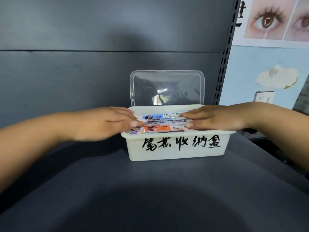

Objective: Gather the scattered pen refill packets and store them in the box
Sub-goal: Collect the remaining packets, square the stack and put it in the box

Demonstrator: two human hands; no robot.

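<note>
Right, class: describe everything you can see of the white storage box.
The white box looks like opaque plastic, rectangular, with black handwritten characters across its front. It sits upright on a dark grey shelf. Its clear lid stands open behind it. Colourful refill packets fill it. The left hand and right hand rest flat on the packets.
</note>
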